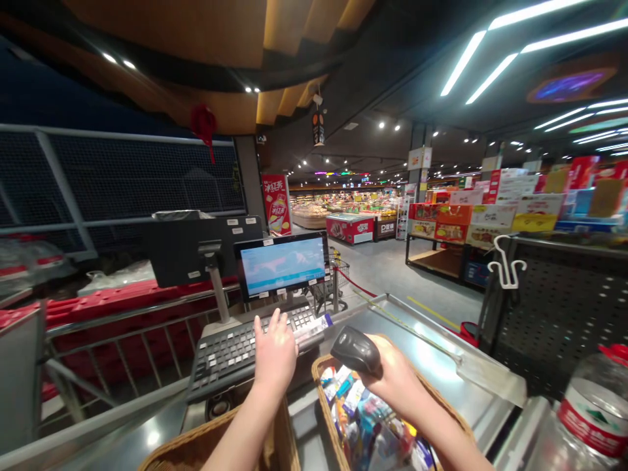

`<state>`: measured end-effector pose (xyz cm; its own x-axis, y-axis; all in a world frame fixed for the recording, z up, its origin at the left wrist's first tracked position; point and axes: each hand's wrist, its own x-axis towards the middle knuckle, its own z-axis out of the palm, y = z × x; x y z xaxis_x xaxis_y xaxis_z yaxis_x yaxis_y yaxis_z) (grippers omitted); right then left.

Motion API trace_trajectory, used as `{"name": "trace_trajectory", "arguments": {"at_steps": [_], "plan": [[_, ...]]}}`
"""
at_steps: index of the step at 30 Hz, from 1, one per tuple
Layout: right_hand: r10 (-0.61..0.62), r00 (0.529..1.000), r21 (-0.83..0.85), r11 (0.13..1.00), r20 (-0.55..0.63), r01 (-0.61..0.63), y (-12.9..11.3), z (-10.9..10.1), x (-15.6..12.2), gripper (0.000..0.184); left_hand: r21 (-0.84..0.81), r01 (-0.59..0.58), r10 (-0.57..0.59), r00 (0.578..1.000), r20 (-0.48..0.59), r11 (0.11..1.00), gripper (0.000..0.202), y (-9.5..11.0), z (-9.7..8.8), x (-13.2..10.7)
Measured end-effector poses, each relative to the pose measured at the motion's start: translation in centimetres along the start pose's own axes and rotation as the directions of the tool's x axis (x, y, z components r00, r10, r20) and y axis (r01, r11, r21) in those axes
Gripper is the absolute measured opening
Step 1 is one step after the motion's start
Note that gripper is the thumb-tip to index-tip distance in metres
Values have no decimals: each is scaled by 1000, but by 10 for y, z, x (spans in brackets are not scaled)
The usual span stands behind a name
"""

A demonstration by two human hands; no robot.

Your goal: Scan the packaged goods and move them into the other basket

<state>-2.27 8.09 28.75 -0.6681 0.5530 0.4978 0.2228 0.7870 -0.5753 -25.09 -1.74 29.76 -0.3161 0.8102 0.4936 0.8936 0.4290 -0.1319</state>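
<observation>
Black barcode scanner (356, 350), red-banded water bottle (591, 418)

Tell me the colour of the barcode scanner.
The barcode scanner is black, in the head view.

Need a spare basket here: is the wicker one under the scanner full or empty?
Full: the wicker basket is packed with colourful packets up to its rim, below the right hand holding the scanner.
</observation>
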Motion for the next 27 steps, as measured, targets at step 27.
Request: {"name": "trace_trajectory", "arguments": {"at_steps": [27], "plan": [[-63, 989, 77, 996, 135, 53, -45, 57, -4, 38, 72, 72, -76, 995, 63, 995, 20, -75, 6, -66]]}}
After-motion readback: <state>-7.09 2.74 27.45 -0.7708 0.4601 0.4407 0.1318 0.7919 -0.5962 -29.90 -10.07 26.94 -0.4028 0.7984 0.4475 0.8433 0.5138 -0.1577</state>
